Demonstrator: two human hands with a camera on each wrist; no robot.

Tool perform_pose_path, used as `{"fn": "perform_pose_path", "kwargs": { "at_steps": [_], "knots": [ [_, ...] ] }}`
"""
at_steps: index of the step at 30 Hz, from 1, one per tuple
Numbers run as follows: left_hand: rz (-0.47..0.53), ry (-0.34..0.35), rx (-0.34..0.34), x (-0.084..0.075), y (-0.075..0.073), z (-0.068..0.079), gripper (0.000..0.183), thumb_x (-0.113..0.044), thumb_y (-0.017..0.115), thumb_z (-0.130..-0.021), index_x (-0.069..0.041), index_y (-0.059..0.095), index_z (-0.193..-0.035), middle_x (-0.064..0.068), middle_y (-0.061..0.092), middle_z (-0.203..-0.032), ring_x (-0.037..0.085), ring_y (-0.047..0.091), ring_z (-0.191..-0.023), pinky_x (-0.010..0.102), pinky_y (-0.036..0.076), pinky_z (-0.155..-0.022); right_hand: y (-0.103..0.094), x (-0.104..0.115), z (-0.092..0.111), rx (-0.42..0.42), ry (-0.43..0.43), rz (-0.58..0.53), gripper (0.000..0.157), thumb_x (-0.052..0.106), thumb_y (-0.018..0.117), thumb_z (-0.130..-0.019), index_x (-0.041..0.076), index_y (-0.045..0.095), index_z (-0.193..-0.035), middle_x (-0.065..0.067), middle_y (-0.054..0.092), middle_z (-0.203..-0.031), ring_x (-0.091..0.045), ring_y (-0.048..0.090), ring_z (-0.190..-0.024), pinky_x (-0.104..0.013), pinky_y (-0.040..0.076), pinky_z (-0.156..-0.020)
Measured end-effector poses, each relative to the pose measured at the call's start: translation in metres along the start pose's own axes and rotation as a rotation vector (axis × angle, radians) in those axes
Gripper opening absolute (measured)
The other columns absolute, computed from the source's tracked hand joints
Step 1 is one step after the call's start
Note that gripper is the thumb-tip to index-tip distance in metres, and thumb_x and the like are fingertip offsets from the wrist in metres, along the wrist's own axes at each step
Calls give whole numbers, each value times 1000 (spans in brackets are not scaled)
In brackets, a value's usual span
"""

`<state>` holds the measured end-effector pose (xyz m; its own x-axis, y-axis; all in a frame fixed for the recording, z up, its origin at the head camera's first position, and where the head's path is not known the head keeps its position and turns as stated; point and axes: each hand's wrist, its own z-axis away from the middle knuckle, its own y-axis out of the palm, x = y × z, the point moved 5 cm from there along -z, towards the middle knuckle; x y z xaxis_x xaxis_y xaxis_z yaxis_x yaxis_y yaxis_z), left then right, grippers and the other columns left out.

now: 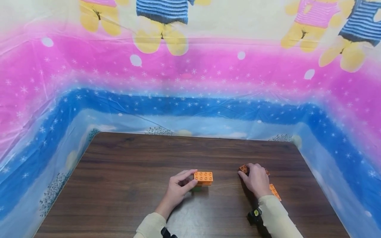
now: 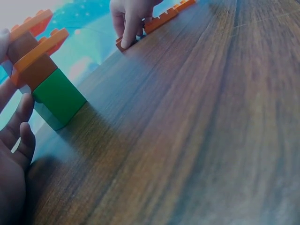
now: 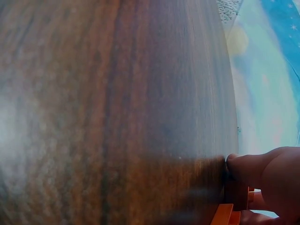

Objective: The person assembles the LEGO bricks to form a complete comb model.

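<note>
My left hand pinches the upper part of a small tower of toy building bricks, thumb on the near side and fingers behind. On top sits an orange studded brick. In the left wrist view a green block forms the base on the table, with brown and orange layers alternating above it. To the right, my right hand reaches down over a brownish-orange brick, thumb and fingers gripping it at table level. The right wrist view shows the thumb against a dark brick, mostly hidden by the hand.
Beside the right wrist lies another orange brick, and a brownish piece peeks out past the right hand. The dark wood table ends at a patterned cloth hanging around its back and sides.
</note>
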<state>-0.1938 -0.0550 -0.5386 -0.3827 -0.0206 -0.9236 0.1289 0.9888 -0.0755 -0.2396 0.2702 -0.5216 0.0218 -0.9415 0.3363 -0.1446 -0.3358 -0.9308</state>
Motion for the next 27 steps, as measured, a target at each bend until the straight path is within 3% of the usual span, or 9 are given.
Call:
{"fn": "perform_pose_path", "kwargs": {
  "at_steps": [13, 19, 27],
  "knots": [
    [0, 11, -3, 1, -1, 1, 32, -6, 75, -97, 0, 72, -129, 10, 75, -116, 15, 56, -73, 24, 48, -63, -3, 1, -1, 19, 25, -71, 48, 31, 77, -97, -1, 67, -131, -21, 71, -115, -32, 65, -93, -54, 55, -82],
    [-9, -6, -4, 1, -1, 2, 32, -7, 75, -97, -5, 74, -129, 9, 75, -118, 14, 57, -75, 24, 48, -64, -7, 8, -1, 4, 2, -87, 47, 29, 78, -97, 0, 67, -132, -21, 71, -118, -33, 66, -99, -55, 55, -85],
    [-4, -13, 3, 0, -1, 1, 33, -8, 75, -97, -4, 73, -130, 9, 75, -120, 13, 57, -75, 24, 49, -65, -12, 18, 0, -2, -25, -114, 49, 30, 78, -96, 3, 67, -135, -21, 69, -125, -36, 66, -107, -56, 54, -89]
  ]
}}
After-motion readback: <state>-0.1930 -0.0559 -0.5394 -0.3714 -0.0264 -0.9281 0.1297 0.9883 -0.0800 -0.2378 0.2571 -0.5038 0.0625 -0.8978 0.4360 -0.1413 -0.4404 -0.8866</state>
